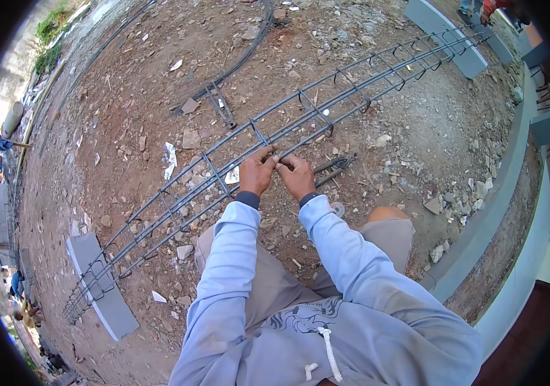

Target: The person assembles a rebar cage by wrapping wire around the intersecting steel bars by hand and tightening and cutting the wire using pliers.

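The rebar cage (pixel 215 173) looks fully hooped, remaining work unclear; my left hand (pixel 257 172) and right hand (pixel 297 177) pinch narrowly beside it, contents indiscernible.

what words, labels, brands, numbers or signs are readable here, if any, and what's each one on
No text can be read with certainty.
Front of the sweatshirt: small dark lettering above a line-drawn print, too small and blurred to quote.
White scraps on the ground: no writing can be made out.
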`<act>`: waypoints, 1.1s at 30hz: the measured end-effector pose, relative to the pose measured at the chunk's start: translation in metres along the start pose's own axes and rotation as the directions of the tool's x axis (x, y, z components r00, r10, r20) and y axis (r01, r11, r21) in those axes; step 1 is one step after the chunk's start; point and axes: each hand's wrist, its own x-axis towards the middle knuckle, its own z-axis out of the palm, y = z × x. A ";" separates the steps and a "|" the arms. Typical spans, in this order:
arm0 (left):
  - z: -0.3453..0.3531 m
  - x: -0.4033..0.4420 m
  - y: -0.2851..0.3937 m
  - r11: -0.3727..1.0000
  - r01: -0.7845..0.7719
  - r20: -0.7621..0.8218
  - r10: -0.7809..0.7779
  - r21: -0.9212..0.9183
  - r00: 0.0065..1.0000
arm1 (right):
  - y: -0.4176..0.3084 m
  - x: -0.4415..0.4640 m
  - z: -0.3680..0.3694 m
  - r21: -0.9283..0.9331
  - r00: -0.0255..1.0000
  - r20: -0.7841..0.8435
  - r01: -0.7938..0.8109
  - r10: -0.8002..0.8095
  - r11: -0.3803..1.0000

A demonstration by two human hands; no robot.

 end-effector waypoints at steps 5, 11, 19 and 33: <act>-0.008 0.000 0.001 0.990 0.031 0.117 -0.015 -0.138 0.993 | -0.012 0.002 -0.007 -0.113 0.996 0.035 -0.074 0.079 0.991; -0.020 0.001 0.001 0.965 0.113 0.230 -0.057 -0.237 0.972 | -0.010 0.005 -0.001 -0.288 0.999 0.000 -0.033 0.034 0.957; -0.024 0.003 0.024 0.971 0.228 0.316 -0.194 -0.075 0.929 | -0.022 0.008 -0.015 -0.309 0.988 0.111 -0.071 0.110 0.948; -0.030 0.006 0.006 0.967 0.038 0.371 -0.133 0.253 0.919 | -0.018 0.032 -0.016 -0.440 0.935 0.301 -0.038 0.188 0.897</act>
